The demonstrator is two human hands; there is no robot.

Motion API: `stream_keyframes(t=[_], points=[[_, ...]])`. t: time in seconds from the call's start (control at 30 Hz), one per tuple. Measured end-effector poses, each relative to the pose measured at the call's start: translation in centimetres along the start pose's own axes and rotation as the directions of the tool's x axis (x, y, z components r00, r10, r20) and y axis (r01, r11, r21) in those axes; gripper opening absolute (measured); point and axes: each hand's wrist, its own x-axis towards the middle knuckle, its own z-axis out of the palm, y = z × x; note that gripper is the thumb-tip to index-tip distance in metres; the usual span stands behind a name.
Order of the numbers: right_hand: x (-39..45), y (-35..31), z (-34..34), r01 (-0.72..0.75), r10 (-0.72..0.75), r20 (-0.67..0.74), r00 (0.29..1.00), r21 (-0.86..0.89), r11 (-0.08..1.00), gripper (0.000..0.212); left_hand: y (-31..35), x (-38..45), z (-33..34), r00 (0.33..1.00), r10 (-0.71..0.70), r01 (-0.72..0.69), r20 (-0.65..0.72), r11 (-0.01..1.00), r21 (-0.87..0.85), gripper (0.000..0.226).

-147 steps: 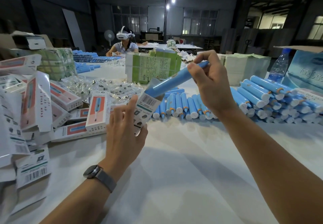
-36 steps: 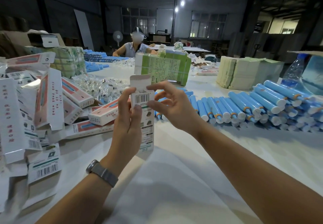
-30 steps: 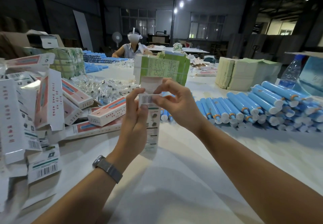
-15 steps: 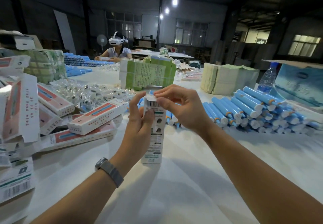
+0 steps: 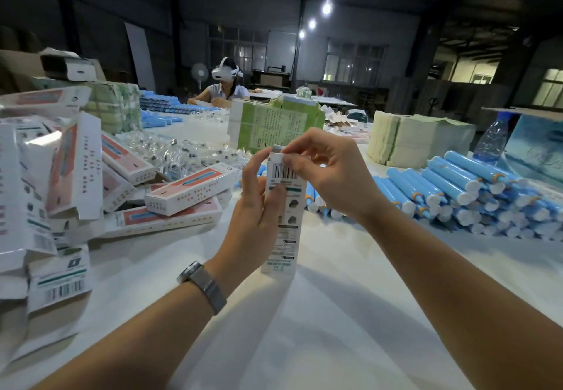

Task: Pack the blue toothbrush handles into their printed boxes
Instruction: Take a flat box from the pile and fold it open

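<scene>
In the head view a printed box [image 5: 281,216] stands upright on the white table [image 5: 320,313], near and centre. The left hand [image 5: 253,216] curls round its left side, thumb on the barcode face. The right hand [image 5: 327,173] pinches the top flap [image 5: 277,157] between thumb and fingertips. The thin card looks light and easily creased, so it is best held by its long edges. Loose blue handles [image 5: 457,188] lie piled to the right; they look smooth, rigid and likely to roll. Packed boxes [image 5: 185,191] lie heaped at left.
</scene>
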Motion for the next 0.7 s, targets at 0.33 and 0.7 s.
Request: stream_keyframes(t=[0.33,0.7], points=[[0.5,-1.0,-1.0,-0.003,0.012,0.058,0.998,-0.154,0.988,0.010,0.0,-0.1,-0.1,0.999,0.026,-0.026,0.021,1.000,0.008,0.048],[1.1,-2.4,-2.0,0.147,-0.096,0.147,0.985,-0.387,0.910,0.010,0.8,-0.2,-0.7,0.997,0.018,-0.028,0.072,0.990,0.136,0.057]])
